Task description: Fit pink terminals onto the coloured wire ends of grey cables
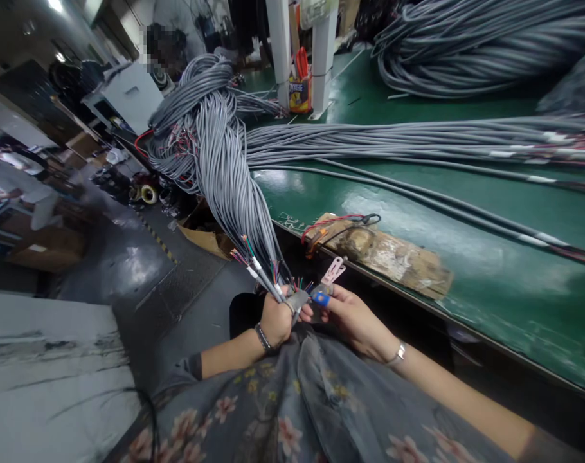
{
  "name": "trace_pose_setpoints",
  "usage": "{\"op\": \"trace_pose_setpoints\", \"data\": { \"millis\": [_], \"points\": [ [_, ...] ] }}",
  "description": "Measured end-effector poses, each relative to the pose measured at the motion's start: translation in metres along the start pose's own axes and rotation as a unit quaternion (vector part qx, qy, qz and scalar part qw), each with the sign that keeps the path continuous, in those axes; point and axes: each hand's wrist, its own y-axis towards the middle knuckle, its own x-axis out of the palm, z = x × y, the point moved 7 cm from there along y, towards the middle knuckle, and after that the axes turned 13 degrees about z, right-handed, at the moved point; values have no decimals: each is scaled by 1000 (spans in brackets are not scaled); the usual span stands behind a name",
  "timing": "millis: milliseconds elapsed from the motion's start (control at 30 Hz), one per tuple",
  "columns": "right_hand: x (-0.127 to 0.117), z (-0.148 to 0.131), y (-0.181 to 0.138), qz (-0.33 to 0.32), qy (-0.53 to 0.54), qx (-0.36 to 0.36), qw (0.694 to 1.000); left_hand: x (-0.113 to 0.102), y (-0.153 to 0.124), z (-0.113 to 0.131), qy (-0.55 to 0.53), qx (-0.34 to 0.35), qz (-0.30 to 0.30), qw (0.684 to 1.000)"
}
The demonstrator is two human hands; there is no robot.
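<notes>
Several grey cables (pixel 268 283) with coloured wires fanning from their stripped ends are gripped in my left hand (pixel 276 321), low in front of my body. The thumb of that hand has a grey wrap. My right hand (pixel 355 318) is close beside it, fingers pinched together near the cable ends, with a blue band (pixel 321 298) around the thumb. What those fingers hold, if anything, is too small to make out. Just above them a pink clip (pixel 334 270) sticks up; I cannot tell whether my right hand touches it.
A thick bundle of grey cables (pixel 225 161) hangs over the end of the green table (pixel 466 212). More cables lie across the tabletop, and a big coil (pixel 480 51) sits at the back. A worn wooden board (pixel 393 257) with red and black leads lies along the front edge.
</notes>
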Motion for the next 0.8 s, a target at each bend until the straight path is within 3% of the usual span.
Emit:
{"op": "trace_pose_setpoints", "data": {
  "millis": [300,500,667,800],
  "points": [
    [-4,2,0,-29,-14,9,999,1,-1,5,-17,-14,6,1000],
    [-22,-13,12,-15,59,0,998,6,-5,11,-17,-23,-60,998],
    [-7,-36,9,-53,10,-84,995,21,-10,16,-8,-58,-172,983],
    [-12,-47,6,48,-37,-192,979,28,-8,17,-7,-68,-209,975]
  ]
}}
